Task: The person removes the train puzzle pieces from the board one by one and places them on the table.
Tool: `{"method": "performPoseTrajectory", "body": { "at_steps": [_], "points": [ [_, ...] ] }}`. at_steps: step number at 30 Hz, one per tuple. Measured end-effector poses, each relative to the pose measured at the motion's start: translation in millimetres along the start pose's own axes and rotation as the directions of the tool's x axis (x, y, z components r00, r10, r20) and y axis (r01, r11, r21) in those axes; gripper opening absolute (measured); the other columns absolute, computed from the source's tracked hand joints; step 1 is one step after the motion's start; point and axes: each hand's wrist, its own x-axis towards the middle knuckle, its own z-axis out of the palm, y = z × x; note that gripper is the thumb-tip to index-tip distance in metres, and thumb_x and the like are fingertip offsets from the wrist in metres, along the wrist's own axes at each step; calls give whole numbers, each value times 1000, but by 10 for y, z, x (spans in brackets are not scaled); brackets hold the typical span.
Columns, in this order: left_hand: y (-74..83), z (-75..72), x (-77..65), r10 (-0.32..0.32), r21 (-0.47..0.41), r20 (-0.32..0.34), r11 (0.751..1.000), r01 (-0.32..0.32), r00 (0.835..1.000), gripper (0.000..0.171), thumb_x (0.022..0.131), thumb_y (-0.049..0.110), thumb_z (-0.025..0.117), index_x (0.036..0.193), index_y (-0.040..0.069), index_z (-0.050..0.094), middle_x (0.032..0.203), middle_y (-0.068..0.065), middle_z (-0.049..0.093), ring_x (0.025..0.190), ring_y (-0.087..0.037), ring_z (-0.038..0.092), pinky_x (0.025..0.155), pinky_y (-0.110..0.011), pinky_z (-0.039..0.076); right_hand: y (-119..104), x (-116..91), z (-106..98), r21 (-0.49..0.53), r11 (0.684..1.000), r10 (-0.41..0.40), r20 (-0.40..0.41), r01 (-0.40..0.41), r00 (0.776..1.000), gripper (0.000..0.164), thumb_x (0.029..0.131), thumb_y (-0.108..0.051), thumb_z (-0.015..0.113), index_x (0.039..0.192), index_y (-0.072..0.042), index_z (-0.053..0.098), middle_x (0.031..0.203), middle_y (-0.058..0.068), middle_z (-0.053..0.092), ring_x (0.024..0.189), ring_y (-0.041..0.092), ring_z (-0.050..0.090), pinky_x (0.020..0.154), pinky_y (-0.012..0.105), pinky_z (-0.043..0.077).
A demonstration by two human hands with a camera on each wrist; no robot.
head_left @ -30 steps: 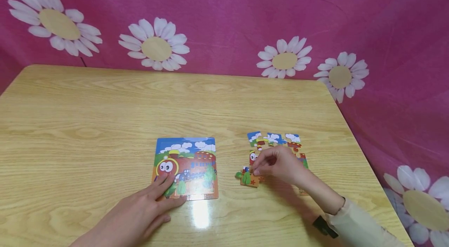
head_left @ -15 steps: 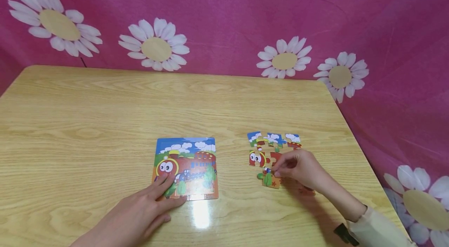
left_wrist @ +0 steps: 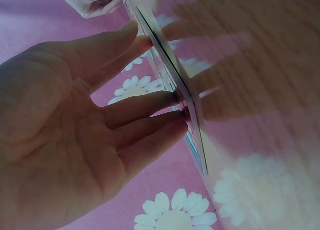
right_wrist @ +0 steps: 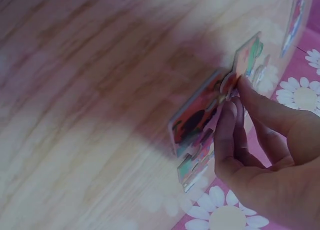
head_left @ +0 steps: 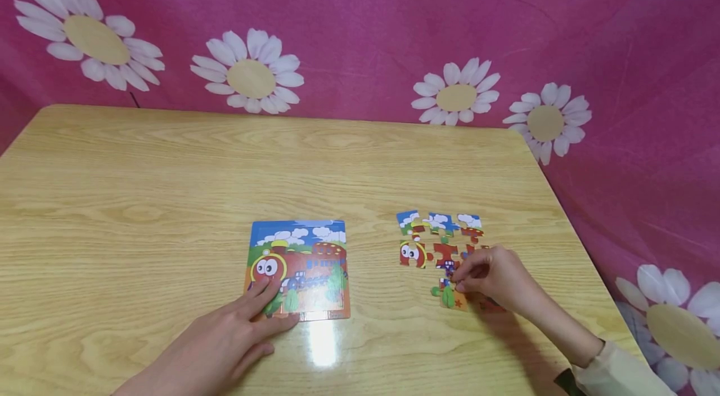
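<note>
My left hand (head_left: 230, 327) rests with extended fingers on the lower left corner of a square puzzle board (head_left: 323, 303) printed with a red cartoon train. In the left wrist view its fingertips (left_wrist: 167, 101) touch the face of the board, seen nearly edge-on. To the right, my right hand (head_left: 500, 277) pinches a jigsaw piece (head_left: 454, 301) with a green bush on orange ground, between thumb and fingers. In the right wrist view that jigsaw piece (right_wrist: 247, 58) lies beside another piece (right_wrist: 192, 117) with a dark shape. The hand hides part of the lower right pieces.
Three sky-and-cloud pieces line the top of the loose set, the middle one (head_left: 441, 222) among them. Below lie an eyed train-face piece (head_left: 412, 253) and a red train piece (head_left: 444, 253). All are on a wooden table (head_left: 225, 165) against a pink daisy-print cloth (head_left: 360, 27).
My right hand has slid the bush piece rightward and slightly nearer to me, into the bottom row of loose pieces. The train-face piece is now uncovered. My left hand and the board stay put.
</note>
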Motion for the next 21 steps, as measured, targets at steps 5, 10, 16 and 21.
{"method": "performPoseTrajectory", "body": {
  "at_steps": [5,10,16,21],
  "points": [
    [-7,4,3,13,5,-8,1000,-13,1000,40,90,23,72,129,25,67,149,-26,39,128,-44,47,75,-47,56,5,-8,20,-23,1000,-15,-38,14,999,16,72,2,84,71,-12,75,74,-4,70,63,5,61,56,22,51],
    [-9,4,8,33,25,-28,999,-33,999,40,89,23,73,129,25,67,147,-27,40,128,-45,47,76,-46,56,-18,-9,16,-11,999,-34,-38,34,999,14,74,0,83,73,-11,75,74,-4,70,63,4,61,56,22,51],
    [0,-15,14,39,51,-11,998,-39,999,40,89,26,73,128,25,67,147,-26,42,127,-43,49,82,-47,54,-161,70,74,81,995,-66,0,66,998,11,77,2,79,81,-7,76,76,-2,72,67,6,65,61,22,52],
    [12,-28,25,45,72,-2,996,-44,999,41,89,27,74,129,25,67,147,-24,41,129,-41,48,84,-47,54,-409,206,200,176,978,-120,46,110,992,8,80,2,77,85,-4,75,78,1,73,67,13,67,59,23,53]
  ]
}}
